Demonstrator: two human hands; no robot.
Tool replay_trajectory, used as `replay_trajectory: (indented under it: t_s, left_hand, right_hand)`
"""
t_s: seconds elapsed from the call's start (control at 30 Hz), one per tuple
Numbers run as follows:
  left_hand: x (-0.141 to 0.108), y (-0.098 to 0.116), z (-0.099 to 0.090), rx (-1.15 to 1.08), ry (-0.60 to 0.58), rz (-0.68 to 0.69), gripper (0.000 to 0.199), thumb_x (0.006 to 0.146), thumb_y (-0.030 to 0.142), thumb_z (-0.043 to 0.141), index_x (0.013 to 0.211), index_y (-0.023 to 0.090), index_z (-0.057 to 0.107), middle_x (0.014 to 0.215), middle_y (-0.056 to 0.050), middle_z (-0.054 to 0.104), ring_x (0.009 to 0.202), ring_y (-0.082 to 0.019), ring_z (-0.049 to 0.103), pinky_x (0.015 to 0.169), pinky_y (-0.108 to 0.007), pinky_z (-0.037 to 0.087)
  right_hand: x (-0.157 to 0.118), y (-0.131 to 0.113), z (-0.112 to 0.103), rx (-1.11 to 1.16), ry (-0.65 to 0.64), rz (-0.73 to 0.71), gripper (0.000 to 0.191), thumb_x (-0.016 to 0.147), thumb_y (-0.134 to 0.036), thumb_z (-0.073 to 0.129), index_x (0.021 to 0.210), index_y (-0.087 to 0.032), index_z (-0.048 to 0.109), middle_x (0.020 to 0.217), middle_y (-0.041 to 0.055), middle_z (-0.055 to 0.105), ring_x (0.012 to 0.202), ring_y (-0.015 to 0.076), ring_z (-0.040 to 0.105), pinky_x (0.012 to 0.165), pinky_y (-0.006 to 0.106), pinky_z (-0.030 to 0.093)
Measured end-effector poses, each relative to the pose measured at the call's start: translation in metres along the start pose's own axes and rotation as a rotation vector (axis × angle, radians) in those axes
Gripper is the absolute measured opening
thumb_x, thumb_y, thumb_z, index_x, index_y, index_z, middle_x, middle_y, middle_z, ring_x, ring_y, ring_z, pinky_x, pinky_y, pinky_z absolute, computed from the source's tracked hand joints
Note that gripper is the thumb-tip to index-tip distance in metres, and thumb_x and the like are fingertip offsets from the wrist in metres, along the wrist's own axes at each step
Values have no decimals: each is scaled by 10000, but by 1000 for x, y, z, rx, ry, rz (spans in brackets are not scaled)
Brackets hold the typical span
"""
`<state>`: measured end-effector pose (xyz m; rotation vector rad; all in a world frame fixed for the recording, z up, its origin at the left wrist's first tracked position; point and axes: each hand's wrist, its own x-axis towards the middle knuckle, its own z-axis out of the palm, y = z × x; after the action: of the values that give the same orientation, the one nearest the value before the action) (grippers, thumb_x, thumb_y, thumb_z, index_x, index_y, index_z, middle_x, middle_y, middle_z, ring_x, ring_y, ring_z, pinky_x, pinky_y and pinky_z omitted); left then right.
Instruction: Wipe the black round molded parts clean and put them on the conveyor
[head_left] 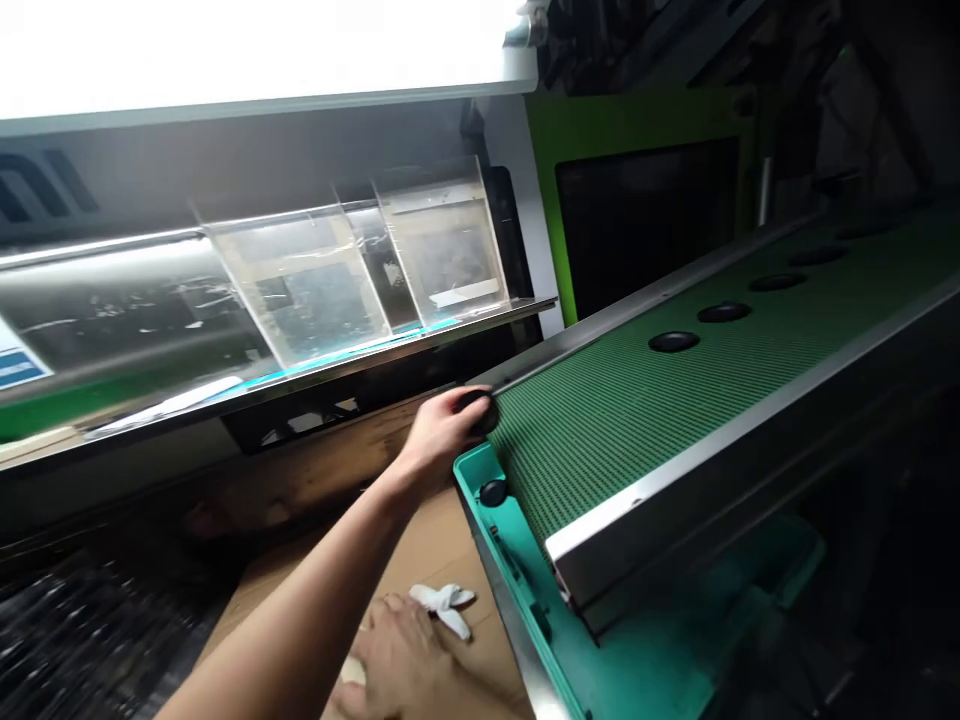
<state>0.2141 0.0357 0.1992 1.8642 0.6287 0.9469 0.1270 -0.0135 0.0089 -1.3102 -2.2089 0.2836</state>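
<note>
Well, a high reach and a low one on my feed

On my screen, the left hand [444,432] reaches up to the near corner of a green perforated conveyor belt [615,420], its fingers curled together over a round black rubber disc [486,415]. That disc sits right under them, first in an evenly spaced row, and I read the grip as steadying or feeling it. Just below those fingers, a small black knob [493,492] is set into a teal plastic frame [472,470]. The right hand [397,665] lies lower, fingers spread open on a brown cardboard sheet [431,545], with a crumpled white cloth [442,606] just beside them, probably left within easy reach. Beyond the left fingers, clear acrylic bins [304,290] stand on a steel-edged shelf [480,328]. A pale strip shows in the farther bin; anything else inside looks too dim to tell.
</note>
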Motion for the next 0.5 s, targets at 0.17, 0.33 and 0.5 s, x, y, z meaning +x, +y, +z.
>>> replay_trajectory:
  t_s: [0.17, 0.33, 0.5]
  left_hand:
    - [-141, -82, -125, -419, 524, -296, 284, 774, 175, 664, 1051, 221, 625, 1204, -56, 625, 1005, -185, 640, 792, -299, 558]
    - [-213, -149, -156, -610, 653, -491, 259, 778, 130, 647, 1017, 223, 608, 1245, -51, 602, 1007, -212, 655, 725, -309, 576]
    - [-215, -176, -135, -840, 697, -425, 382, 806, 86, 585, 1150, 252, 557, 1147, -56, 649, 972, -186, 661, 816, -345, 554]
  right_hand:
    - [-2, 0, 14, -69, 2, 63, 383, 747, -496, 560, 947, -189, 671, 992, 120, 611, 981, 301, 547, 857, 454, 449]
    - [-5, -6, 12, -98, 166, 147, 260, 798, -414, 527, 920, -215, 643, 949, 92, 593, 935, 259, 537, 836, 396, 435]
    - [2, -9, 9, 70, 428, 155, 292, 865, -385, 507, 1108, -256, 606, 964, 65, 582, 927, 209, 535, 836, 333, 443]
